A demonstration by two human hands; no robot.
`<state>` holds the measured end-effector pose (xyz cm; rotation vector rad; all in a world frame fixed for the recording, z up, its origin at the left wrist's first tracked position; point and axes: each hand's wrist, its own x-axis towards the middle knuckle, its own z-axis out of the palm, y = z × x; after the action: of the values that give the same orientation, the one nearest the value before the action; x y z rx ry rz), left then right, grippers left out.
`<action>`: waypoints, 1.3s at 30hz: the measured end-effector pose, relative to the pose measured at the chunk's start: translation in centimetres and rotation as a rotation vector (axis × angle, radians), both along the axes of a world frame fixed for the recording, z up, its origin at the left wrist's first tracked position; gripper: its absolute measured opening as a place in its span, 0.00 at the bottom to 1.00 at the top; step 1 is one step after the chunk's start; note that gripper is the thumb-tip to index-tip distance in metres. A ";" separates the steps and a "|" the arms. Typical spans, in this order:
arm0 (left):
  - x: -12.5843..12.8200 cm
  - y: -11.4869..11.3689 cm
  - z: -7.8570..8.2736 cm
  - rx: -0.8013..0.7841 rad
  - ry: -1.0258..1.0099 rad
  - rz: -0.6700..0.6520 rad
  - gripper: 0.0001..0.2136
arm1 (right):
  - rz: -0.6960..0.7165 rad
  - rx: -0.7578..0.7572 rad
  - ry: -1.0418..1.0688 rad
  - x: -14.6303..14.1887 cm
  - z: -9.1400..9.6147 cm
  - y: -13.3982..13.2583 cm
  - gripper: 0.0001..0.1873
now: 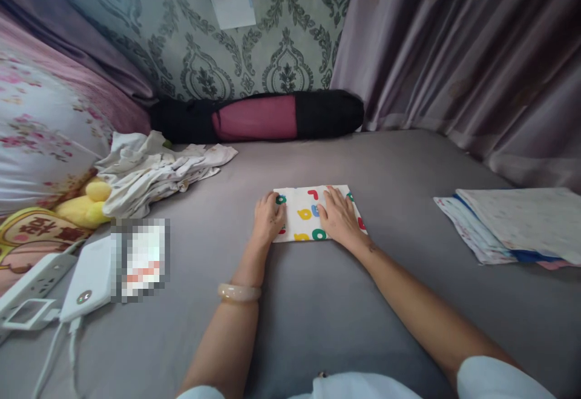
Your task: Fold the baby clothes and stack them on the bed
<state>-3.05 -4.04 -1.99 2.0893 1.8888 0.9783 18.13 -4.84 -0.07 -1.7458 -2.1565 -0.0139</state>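
A small folded white cloth [305, 212] printed with coloured letters lies on the grey bed sheet [318, 314] in the middle. My left hand [269, 216] rests on the cloth's left edge with fingers curled down onto it. My right hand [338, 214] lies flat on its right half, fingers stretched out and pressing it down. A pale bangle [239, 292] circles my left wrist.
A heap of unfolded white clothes [154, 172] lies at the left. Folded cloths [517, 223] are stacked at the right. A black and maroon roll [256, 117] lies against the wall. A power bank [88, 281], power strip [29, 284] and yellow plush [86, 202] sit far left.
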 end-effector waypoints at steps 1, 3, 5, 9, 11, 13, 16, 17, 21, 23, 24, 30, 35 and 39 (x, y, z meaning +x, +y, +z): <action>0.0 0.0 0.1 0.011 0.006 -0.015 0.15 | -0.005 -0.015 -0.028 -0.1 -0.2 -0.1 0.27; 0.2 0.0 0.3 0.010 0.036 -0.064 0.16 | -0.011 -0.047 -0.069 -0.3 -0.5 -0.4 0.29; 0.5 -0.2 0.7 -0.046 0.090 -0.113 0.19 | -0.016 -0.071 -0.093 -0.5 -0.6 -0.4 0.31; 1.3 -0.8 1.3 -0.202 0.197 -0.129 0.23 | -0.024 -0.085 -0.113 -0.5 -0.6 -0.3 0.31; 1.6 -1.0 1.6 -0.235 0.234 -0.115 0.24 | -0.022 -0.088 -0.113 -0.4 -0.6 -0.1 0.31; 1.8 -1.1 1.9 -0.242 0.262 -0.100 0.23 | -0.015 -0.098 -0.109 -0.2 -0.6 0.1 0.31; 1.9 -1.2 2.5 -0.211 0.299 -0.091 0.22 | -0.013 -0.127 -0.104 0.0 -0.2 0.6 0.32; 2.0 -1.2 2.8 -0.195 0.312 -0.091 0.21 | -0.016 -0.136 -0.103 0.2 0.1 0.8 0.32; 2.1 -0.4 3.8 -0.186 0.376 -0.055 0.16 | 0.000 -0.134 -0.101 0.9 1.3 2.0 0.27; 2.0 0.6 4.4 -0.216 0.413 -0.046 0.15 | 0.019 -0.127 -0.106 1.4 1.9 2.9 0.23; 1.9 1.2 4.7 -0.237 0.426 -0.054 0.15 | 0.024 -0.127 -0.115 1.7 2.2 3.3 0.22; 1.4 5.2 6.6 -0.538 0.382 -0.077 0.15 | 0.049 -0.178 -0.182 2.7 3.4 5.6 0.17; 1.2 6.9 6.7 -0.587 0.355 -0.046 0.16 | 0.050 -0.247 -0.168 2.6 3.9 6.6 0.14; 1.4 7.1 6.6 -0.582 0.316 -0.063 0.15 | 0.065 -0.245 -0.136 2.4 4.0 6.8 0.13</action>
<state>-1.61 3.08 4.59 1.9915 1.9174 0.0504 20.58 1.95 3.91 -1.8517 -2.3988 0.1593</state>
